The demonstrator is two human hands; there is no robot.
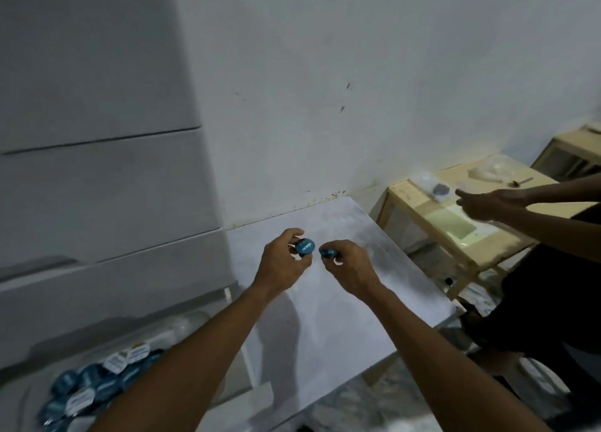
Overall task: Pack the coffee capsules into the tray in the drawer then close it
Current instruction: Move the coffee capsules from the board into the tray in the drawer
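From the head view, the left hand (282,262) pinches a blue coffee capsule (304,247) above the grey tabletop (374,269); the right hand (348,264) grips a second blue capsule (326,253) just beside it; more capsules (94,386) lie heaped lower left; a second person's hand (484,204) reaches over a wooden table (455,246).

Wooden table (455,246) beside grey tabletop (374,269), wall (325,73) behind.
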